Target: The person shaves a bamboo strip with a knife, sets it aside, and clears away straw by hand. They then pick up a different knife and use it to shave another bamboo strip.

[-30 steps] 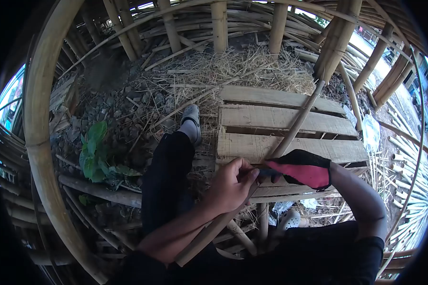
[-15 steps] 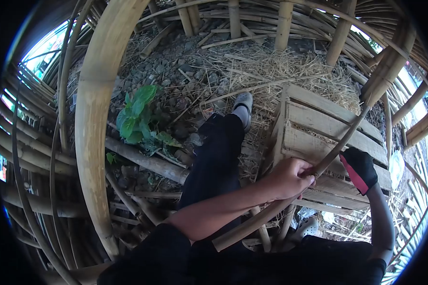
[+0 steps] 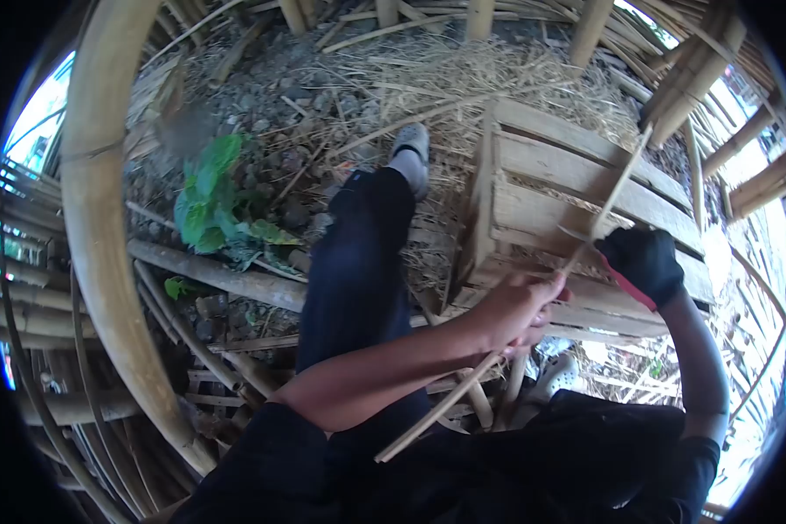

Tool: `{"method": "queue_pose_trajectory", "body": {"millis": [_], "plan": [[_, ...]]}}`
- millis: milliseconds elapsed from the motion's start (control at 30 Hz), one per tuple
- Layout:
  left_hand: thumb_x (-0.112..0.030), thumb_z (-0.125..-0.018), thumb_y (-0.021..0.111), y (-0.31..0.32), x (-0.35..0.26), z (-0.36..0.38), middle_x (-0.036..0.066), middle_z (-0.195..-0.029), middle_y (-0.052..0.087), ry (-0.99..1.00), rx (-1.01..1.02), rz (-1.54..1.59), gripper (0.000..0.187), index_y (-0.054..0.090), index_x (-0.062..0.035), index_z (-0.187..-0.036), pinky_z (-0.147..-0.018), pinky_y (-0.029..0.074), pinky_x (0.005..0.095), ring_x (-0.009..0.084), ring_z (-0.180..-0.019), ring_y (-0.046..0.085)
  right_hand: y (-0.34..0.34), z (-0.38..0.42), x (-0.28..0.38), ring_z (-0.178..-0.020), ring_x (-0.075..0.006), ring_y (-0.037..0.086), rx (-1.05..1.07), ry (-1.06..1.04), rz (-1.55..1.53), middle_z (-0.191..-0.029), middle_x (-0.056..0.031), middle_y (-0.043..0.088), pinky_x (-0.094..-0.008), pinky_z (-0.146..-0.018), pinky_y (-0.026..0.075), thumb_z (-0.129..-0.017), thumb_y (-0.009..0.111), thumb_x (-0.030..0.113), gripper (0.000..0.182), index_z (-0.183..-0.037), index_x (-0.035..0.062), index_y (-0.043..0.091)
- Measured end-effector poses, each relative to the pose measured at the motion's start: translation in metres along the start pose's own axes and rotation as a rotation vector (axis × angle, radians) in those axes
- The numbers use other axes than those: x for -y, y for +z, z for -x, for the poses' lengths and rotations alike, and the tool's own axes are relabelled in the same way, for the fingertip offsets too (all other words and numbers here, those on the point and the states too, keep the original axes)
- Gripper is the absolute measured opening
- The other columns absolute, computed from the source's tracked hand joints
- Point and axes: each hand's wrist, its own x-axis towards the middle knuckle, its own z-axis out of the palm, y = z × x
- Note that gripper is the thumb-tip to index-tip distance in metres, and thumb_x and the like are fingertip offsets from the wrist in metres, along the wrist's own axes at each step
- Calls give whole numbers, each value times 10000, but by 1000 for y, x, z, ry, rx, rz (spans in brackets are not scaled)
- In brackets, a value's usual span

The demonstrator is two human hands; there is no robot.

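My bare left hand (image 3: 520, 310) is closed around a long bamboo strip (image 3: 437, 421). The strip slants from near my lap, past the left fist, up to the right over a slatted wooden crate (image 3: 576, 166); its narrow edge faces me. My right hand (image 3: 644, 264), in a black and red glove, is a fist close beside the strip's upper part. A thin, pale, curved sliver (image 3: 573, 232) juts out across the strip in line with that fist. What the gloved fingers grip is hidden, and I cannot tell whether the sliver belongs to it.
A thick bamboo pole (image 3: 96, 201) curves along the left. Green leaves (image 3: 210, 196) grow among stones beside my outstretched leg (image 3: 358, 253). Straw (image 3: 463, 74) covers ground behind the crate. Bamboo posts (image 3: 690, 79) rise at the upper right, and bamboo poles (image 3: 31, 306) line the left side.
The strip has turned from its broad face to its narrow edge. My gloved fist has moved slightly down and left in view, and the pale sliver now shows. The whole view has shifted.
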Motion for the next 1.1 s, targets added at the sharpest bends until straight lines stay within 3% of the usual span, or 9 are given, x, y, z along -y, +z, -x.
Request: {"method": "queue_pose_trajectory", "body": {"millis": [233, 300, 367, 400, 800, 867, 1000, 1033, 1100], "plan": [[-399, -1051, 431, 6, -20, 14, -69, -606, 338, -70, -25, -127, 418, 519, -7, -1165, -288, 254, 190, 9, -336, 285, 2, -4, -5, -515, -260, 626, -9, 98, 94, -572, -30, 618, -377, -469, 475, -969, 545, 426, 386, -728, 176, 714], [-379, -1054, 430, 10, -23, 15, -71, -589, 328, -68, -106, -195, 404, 519, 2, -1157, -295, 255, 186, 12, -333, 284, 12, 1, -19, -538, -262, 635, -67, 40, 243, -636, -33, 648, -391, -483, 493, -964, 557, 417, 346, -778, 178, 725], [-378, -1056, 426, 13, -25, 16, -73, -584, 324, -72, -100, -176, 405, 517, 3, -1158, -298, 257, 181, 11, -333, 282, -19, 0, 8, -593, -265, 653, 203, 24, 85, -712, -55, 664, -396, -501, 505, -968, 551, 386, 253, -1012, 212, 730], [-377, -1058, 422, 14, -24, 16, -75, -578, 321, -71, -114, -159, 405, 516, 5, -1158, -300, 260, 177, 11, -332, 280, -15, 6, 10, -656, -267, 670, 118, -94, -15, -757, -74, 663, -388, -522, 517, -961, 549, 394, 264, -1116, 242, 700], [-412, -1066, 377, 17, -25, 6, -80, -550, 306, -105, -71, -67, 462, 515, 15, -1179, -287, 247, 160, -2, -316, 258, 4, 12, -8, -739, -222, 698, -39, -88, 58, -886, -14, 699, -363, -614, 567, -962, 548, 388, 271, -1176, 297, 687], [-410, -1065, 380, 23, -23, 8, -79, -550, 310, -90, -102, -141, 463, 515, 18, -1178, -286, 247, 160, -4, -317, 259, -21, 8, 2, -802, -233, 701, 271, -52, 64, -960, -51, 705, -367, -648, 574, -973, 533, 378, 319, -1252, 274, 646], [-407, -1065, 384, 25, -24, 7, -75, -550, 320, -84, -151, -246, 460, 515, 18, -1184, -286, 247, 159, -6, -319, 260, 20, 16, -38, -756, -249, 707, -39, -44, 214, -842, -64, 697, -375, -655, 576, -941, 560, 350, 285, -1130, 196, 708], [-407, -1065, 384, 26, -25, 6, -75, -550, 320, -80, -150, -246, 460, 515, 18, -1184, -286, 247, 159, -6, -319, 260, -13, 5, -9, -726, -256, 708, 223, 157, 58, -793, -66, 697, -377, -658, 578, -928, 579, 399, 291, -990, 164, 737], [-409, -1064, 386, 27, -23, 7, -75, -553, 320, -61, -158, -271, 463, 513, 19, -1188, -286, 246, 158, -8, -321, 259, -5, 16, 4, -732, -261, 707, 11, -71, -50, -809, -69, 711, -396, -666, 577, -938, 563, 481, 374, -936, 149, 736]]}}
